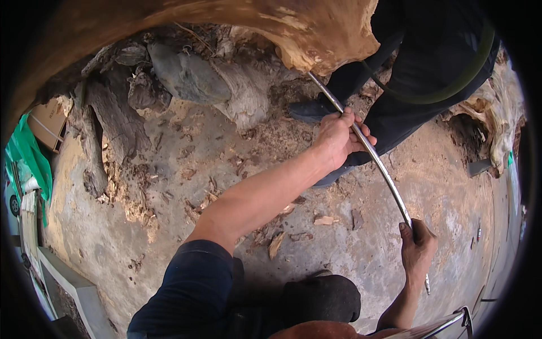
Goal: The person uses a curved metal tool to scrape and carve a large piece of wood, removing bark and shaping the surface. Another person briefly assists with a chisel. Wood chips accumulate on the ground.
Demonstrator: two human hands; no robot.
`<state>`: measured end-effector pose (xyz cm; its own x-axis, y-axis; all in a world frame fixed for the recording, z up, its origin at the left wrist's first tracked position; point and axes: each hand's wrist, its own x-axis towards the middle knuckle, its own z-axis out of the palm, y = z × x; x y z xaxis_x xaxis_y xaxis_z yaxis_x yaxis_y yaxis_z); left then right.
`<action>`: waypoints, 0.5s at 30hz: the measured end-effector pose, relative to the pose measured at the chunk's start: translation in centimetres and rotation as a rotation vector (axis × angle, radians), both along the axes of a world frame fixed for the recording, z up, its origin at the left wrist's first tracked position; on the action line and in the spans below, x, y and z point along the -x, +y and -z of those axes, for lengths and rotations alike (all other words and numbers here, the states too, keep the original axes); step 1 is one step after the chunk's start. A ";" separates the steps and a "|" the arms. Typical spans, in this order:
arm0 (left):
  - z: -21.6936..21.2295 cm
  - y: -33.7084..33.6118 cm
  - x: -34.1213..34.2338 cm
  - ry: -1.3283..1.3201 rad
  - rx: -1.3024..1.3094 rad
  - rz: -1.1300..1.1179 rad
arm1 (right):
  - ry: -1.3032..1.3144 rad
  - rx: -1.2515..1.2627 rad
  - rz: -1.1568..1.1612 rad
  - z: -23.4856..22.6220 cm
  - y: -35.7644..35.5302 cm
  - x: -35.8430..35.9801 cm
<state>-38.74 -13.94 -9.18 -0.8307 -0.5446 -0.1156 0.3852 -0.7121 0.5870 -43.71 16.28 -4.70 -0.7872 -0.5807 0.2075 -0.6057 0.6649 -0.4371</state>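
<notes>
A long, thin metal bar (387, 181) runs from the lower right up to the pale underside of a big wooden stump (305, 34) at the top. My left hand (339, 138) is closed around the bar's upper half, close to where its tip meets the wood. My right hand (416, 248) grips the bar's lower end. Both arms reach out from the bottom of the view, the left one in a dark blue sleeve.
Another person in dark trousers (429, 62) and a dark shoe (310, 110) stands just behind the bar. Rough logs and root pieces (186, 76) lie at the left. Wood chips (276, 243) litter the dusty concrete floor (169, 226). A green sheet (31, 158) and a cardboard box (48, 121) sit at far left.
</notes>
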 end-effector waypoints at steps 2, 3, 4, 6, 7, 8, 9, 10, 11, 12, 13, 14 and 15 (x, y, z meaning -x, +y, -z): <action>-0.6 0.4 -0.3 0.024 -0.003 0.011 | -0.020 0.053 0.001 -0.5 1.2 -0.6; -0.8 0.6 -0.5 0.042 0.006 0.027 | -0.021 0.064 0.007 -0.5 1.7 -0.8; -0.9 0.8 -0.6 0.060 0.014 0.042 | -0.022 0.074 0.012 -0.5 2.2 -1.2; -0.9 0.8 -0.4 0.089 0.021 0.058 | -0.005 0.104 0.006 -0.5 2.3 -1.4; -0.9 0.8 -0.2 0.103 0.024 0.066 | 0.016 0.121 0.000 -0.5 2.2 -1.5; -0.9 0.7 -0.2 0.110 0.015 0.059 | 0.036 0.141 -0.007 -0.5 2.1 -1.5; -0.9 0.5 -0.1 0.116 0.006 0.053 | 0.045 0.124 -0.013 -0.6 2.0 -1.3; -0.9 0.5 -0.1 0.123 -0.004 0.046 | 0.054 0.106 -0.018 -0.7 2.0 -1.1; -1.0 0.5 -0.1 0.129 0.004 0.037 | 0.067 0.087 -0.023 -1.0 1.9 -0.9; -1.1 0.5 0.0 0.136 0.013 0.028 | 0.083 0.096 -0.033 -1.3 1.9 -0.9; -1.3 0.5 0.0 0.142 0.021 0.019 | 0.099 0.105 -0.043 -1.8 1.9 -1.0; -1.5 0.7 -0.1 0.130 0.002 0.018 | 0.116 0.114 -0.049 -2.2 2.0 -1.0; -1.7 1.0 -0.4 0.118 -0.016 0.016 | 0.133 0.122 -0.056 -2.5 2.1 -1.0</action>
